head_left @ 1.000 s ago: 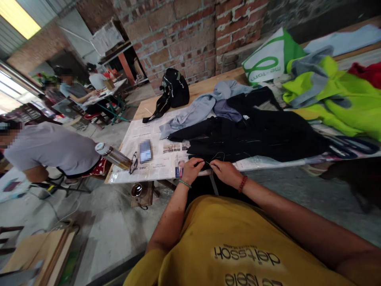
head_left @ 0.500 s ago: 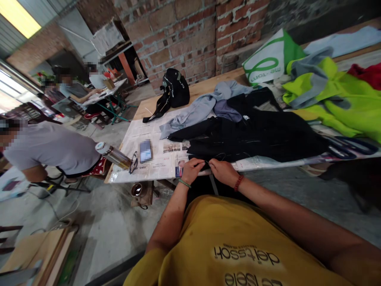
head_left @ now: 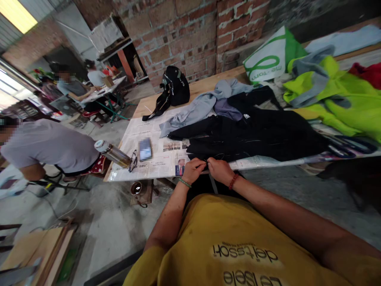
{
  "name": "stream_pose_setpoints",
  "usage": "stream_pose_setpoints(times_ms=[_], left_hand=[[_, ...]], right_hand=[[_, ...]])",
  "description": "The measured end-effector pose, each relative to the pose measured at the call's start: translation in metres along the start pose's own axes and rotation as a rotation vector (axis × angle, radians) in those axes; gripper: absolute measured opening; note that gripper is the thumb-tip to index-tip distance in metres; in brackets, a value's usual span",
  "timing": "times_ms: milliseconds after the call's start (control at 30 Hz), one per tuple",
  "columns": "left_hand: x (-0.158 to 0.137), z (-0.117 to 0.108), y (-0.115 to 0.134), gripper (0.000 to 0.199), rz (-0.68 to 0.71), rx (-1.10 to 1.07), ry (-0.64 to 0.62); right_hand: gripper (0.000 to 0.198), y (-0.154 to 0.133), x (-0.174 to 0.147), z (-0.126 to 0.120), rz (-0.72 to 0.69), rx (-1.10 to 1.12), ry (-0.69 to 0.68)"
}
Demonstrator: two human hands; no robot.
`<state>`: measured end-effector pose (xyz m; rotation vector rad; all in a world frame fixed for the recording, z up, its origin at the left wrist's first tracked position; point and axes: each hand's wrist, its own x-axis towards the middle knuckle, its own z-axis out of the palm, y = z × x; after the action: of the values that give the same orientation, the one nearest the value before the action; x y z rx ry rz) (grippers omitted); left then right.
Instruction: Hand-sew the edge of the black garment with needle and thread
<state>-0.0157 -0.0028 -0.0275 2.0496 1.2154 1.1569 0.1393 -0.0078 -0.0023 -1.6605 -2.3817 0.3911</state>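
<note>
A black garment [head_left: 256, 133] lies spread along the near edge of the table, with pale stitch lines and a loose light thread [head_left: 219, 155] on it. My left hand [head_left: 193, 171] is closed in a pinch on the garment's near edge. Close beside it, almost touching at the fingertips, my right hand [head_left: 220, 173] is pinched too. Whatever sits between the right fingertips is too small to make out. Dark cloth hangs below both hands at the table edge.
Newspaper under clear plastic covers the table [head_left: 154, 169]. On it are a phone [head_left: 145, 149], glasses [head_left: 133, 161], a tilted-looking bottle [head_left: 113, 154], a black bag [head_left: 175, 87], grey cloth [head_left: 190, 113], scissors [head_left: 342, 147] and neon-yellow clothing [head_left: 342, 95]. A cup [head_left: 136, 188] stands lower down. Co-workers sit at left.
My right hand has moved slightly left, bringing its fingertips closer to my left hand. The left hand and the garment stay nearly in place.
</note>
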Motion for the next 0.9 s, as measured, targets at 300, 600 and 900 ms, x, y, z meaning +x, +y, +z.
stream_pose_setpoints(times_ms=[300, 600, 900], left_hand=[[0.002, 0.003, 0.0, 0.013, -0.034, 0.072, 0.047], [0.003, 0.004, 0.001, 0.012, -0.065, 0.094, 0.11], [0.0, 0.004, -0.003, 0.015, 0.002, 0.039, 0.071]], right_hand=[[0.022, 0.006, -0.003, 0.001, 0.015, 0.346, 0.077], [0.022, 0.005, -0.009, 0.001, 0.07, 0.443, 0.042], [0.021, 0.0, 0.002, -0.003, 0.064, 0.42, 0.114]])
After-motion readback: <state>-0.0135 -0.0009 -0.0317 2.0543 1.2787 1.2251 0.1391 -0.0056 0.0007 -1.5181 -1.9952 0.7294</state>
